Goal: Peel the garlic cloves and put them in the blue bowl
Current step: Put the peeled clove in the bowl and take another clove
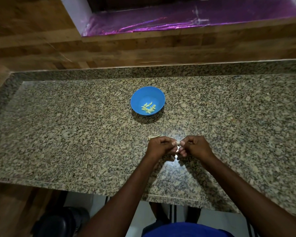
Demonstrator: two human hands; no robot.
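A round bright blue plastic bowl holds pale yellow-green peeled garlic cloves. Under the bowl, the speckled granite countertop mixes beige, grey and black flecks. Behind the bowl runs a brown wood-grain wall panel, topped by shiny magenta-purple foil sheeting.

Cloves in bowl (behind hands)

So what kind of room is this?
Probably a home kitchen: a speckled granite counter, a blue bowl of peeled garlic cloves, and both hands, left and right, peeling another clove.
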